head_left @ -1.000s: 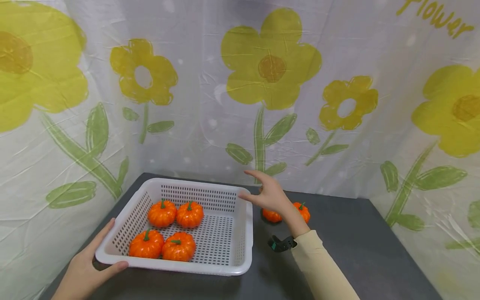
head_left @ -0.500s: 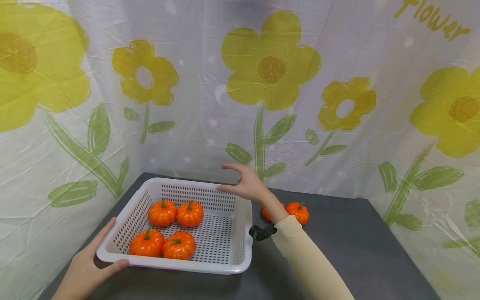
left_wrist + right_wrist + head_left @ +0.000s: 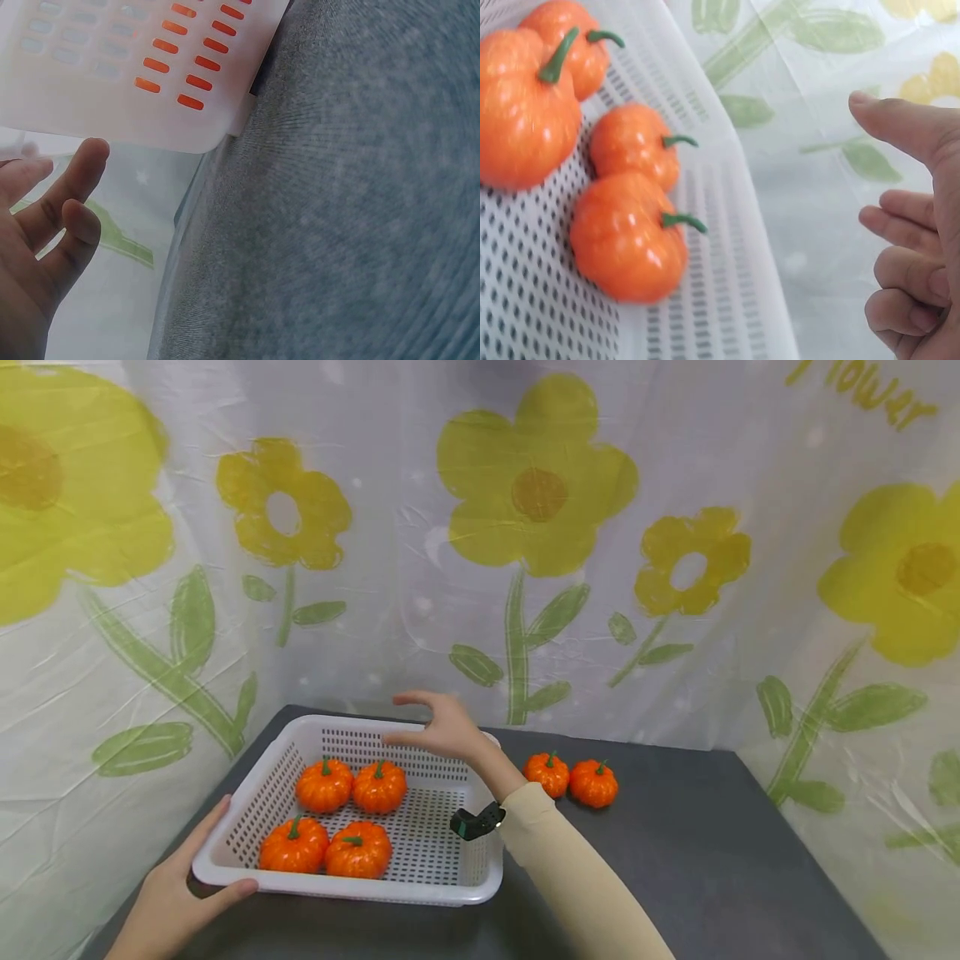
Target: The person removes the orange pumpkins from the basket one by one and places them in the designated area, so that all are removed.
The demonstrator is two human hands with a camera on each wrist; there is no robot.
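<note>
A white perforated plastic basket [image 3: 468, 894] stands on the dark table with several small orange pumpkins [image 3: 358, 850] in it, gathered toward its left. At its front left corner is my left hand [image 3: 168, 893], thumb at the front rim and straight fingers along the left side. The left wrist view shows fingertips [image 3: 94, 150] right at the basket wall [image 3: 150, 124]. My right hand [image 3: 442, 727] hovers above the back right of the basket, thumb and index finger spread, holding nothing. In the right wrist view, that hand [image 3: 911, 225] appears beside the pumpkins [image 3: 630, 240].
Two more pumpkins, one at the left [image 3: 547, 774] and one at the right [image 3: 594, 783], sit side by side on the table [image 3: 675, 860], right of the basket. Flower-printed white curtains [image 3: 405, 610] enclose the table's back and sides.
My right hand has moved left from near the two loose pumpkins to over the basket, uncovering both of them. The left hand and the basket stay in place.
</note>
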